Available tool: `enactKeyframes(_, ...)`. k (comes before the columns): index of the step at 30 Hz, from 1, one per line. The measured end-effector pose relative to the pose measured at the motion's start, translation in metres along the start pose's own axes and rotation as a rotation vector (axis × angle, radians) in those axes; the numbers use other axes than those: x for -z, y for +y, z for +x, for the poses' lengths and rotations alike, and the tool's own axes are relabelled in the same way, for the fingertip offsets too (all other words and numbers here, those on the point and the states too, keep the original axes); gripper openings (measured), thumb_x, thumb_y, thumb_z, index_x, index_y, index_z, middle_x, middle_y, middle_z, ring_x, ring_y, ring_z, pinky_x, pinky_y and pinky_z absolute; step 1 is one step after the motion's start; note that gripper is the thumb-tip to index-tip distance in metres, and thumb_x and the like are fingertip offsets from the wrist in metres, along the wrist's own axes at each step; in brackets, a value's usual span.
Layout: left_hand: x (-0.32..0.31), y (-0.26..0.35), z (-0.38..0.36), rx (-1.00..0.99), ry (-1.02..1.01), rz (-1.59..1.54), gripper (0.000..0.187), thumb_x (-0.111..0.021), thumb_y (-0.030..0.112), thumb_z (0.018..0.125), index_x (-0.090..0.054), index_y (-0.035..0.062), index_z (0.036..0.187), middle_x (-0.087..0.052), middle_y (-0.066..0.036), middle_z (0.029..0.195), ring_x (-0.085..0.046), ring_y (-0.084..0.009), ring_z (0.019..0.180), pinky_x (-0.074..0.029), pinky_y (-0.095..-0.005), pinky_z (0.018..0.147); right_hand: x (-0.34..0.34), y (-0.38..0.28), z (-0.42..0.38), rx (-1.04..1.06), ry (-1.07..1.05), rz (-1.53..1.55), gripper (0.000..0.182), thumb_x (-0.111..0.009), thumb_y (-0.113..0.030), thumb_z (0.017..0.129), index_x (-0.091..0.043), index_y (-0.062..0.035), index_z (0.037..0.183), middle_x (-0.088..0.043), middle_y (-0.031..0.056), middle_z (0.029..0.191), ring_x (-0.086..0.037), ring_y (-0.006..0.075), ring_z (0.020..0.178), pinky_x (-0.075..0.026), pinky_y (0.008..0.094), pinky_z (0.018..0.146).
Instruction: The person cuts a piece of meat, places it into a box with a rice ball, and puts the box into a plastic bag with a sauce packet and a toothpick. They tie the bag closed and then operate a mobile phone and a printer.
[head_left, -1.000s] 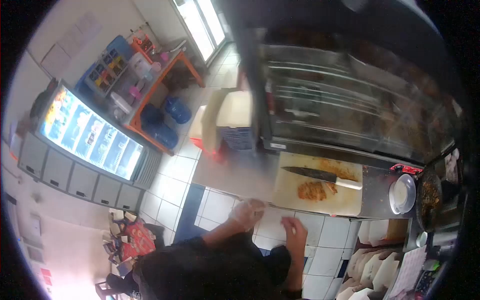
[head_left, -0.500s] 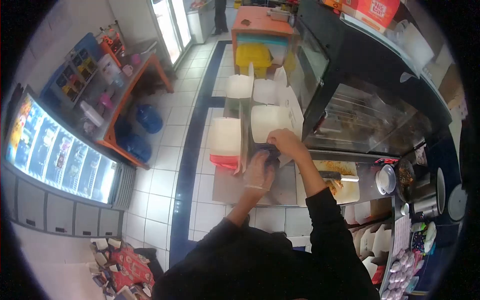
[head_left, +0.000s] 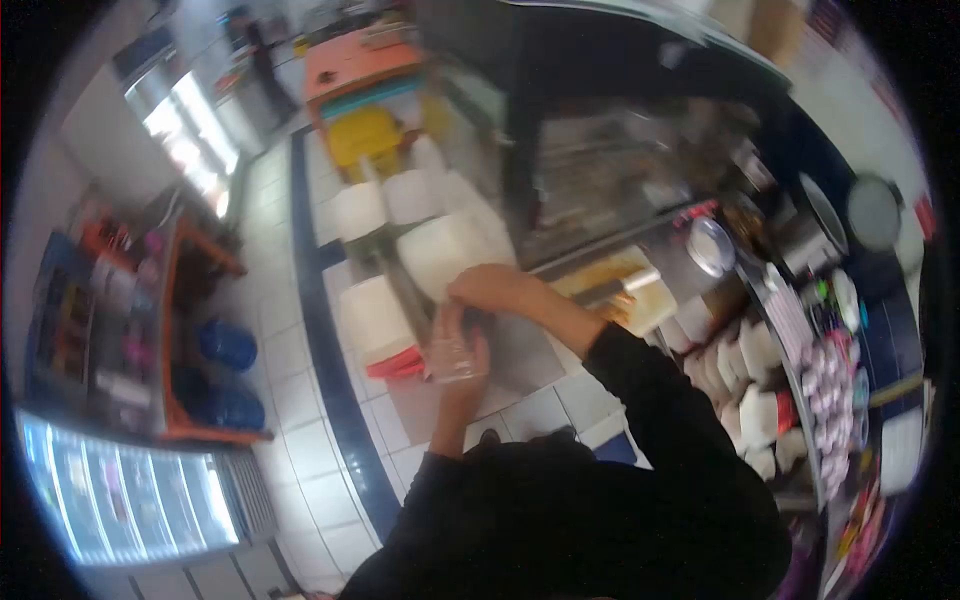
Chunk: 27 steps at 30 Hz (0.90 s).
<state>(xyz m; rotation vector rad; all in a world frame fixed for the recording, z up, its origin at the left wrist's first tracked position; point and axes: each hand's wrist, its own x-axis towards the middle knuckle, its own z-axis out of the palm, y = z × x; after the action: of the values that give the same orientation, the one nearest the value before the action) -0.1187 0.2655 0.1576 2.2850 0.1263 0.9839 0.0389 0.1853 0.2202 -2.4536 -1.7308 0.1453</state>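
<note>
My left hand (head_left: 455, 352), in a clear plastic glove, is held upright beside a small dark thing (head_left: 482, 322) that is mostly hidden. Bare and bent at the wrist, my right hand (head_left: 492, 290) curls over the same spot, close to the left fingertips. Motion blur hides the fingers of both. Just beyond them lies an open white box (head_left: 450, 252). Another white box (head_left: 373, 318) stands to the left, with red packets (head_left: 395, 364) at its near end. Two more open white boxes (head_left: 360, 209) (head_left: 411, 196) are farther back.
A cutting board (head_left: 648, 302) with a knife (head_left: 608, 289) and food scraps lies to the right, near a metal bowl (head_left: 710, 247). A glass display case (head_left: 640, 150) rises behind. A yellow bin (head_left: 364, 137) and orange table (head_left: 362, 68) stand ahead; a person (head_left: 262, 70) is far back.
The view has turned to the right, so the boxes and counter appear shifted left and tilted. Both my hands stay close together by the dark thing.
</note>
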Motion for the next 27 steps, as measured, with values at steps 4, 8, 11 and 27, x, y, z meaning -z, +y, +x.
enactKeyframes(4,-0.001,0.005,0.002,0.019,0.007,-0.053,0.047,-0.064,0.013,0.086,-0.055,0.0004,0.131,-0.054,-0.027,0.134,-0.054,-0.0458,0.124,-0.045,-0.0529,0.104,0.021,-0.014,-0.001,-0.097,-0.165,0.036,0.023,-0.060,-0.023,0.088,-0.075,-0.0075,0.096,-0.074,0.0197,0.099,-0.072,0.0382,0.094,-0.057,0.0484,0.080)
enactKeyframes(8,-0.005,0.000,0.004,0.004,-0.027,-0.011,0.047,-0.063,0.010,0.086,-0.054,-0.0009,0.131,-0.055,-0.027,0.132,-0.054,-0.0458,0.123,-0.044,-0.0522,0.104,0.028,-0.013,0.001,-0.152,-0.229,0.012,0.024,-0.062,-0.023,0.086,-0.075,-0.0059,0.097,-0.074,0.0199,0.096,-0.072,0.0386,0.092,-0.058,0.0483,0.077)
enactKeyframes(11,-0.007,-0.007,0.003,-0.073,-0.015,-0.029,0.048,-0.062,0.010,0.085,-0.053,-0.0011,0.131,-0.056,-0.027,0.130,-0.054,-0.0448,0.122,-0.044,-0.0512,0.105,0.014,-0.002,0.004,-0.094,-0.157,0.030,0.016,-0.061,-0.018,0.085,-0.073,-0.0103,0.092,-0.073,0.0165,0.092,-0.071,0.0375,0.089,-0.056,0.0483,0.075)
enactKeyframes(27,-0.012,-0.014,0.008,-0.113,0.036,0.117,0.051,-0.063,0.013,0.084,-0.053,-0.0040,0.130,-0.057,-0.026,0.130,-0.054,-0.0441,0.122,-0.042,-0.0522,0.108,0.024,-0.002,0.013,-0.237,0.159,0.132,0.021,-0.064,-0.013,0.078,-0.076,-0.0091,0.095,-0.074,0.0183,0.098,-0.071,0.0400,0.094,-0.057,0.0509,0.076)
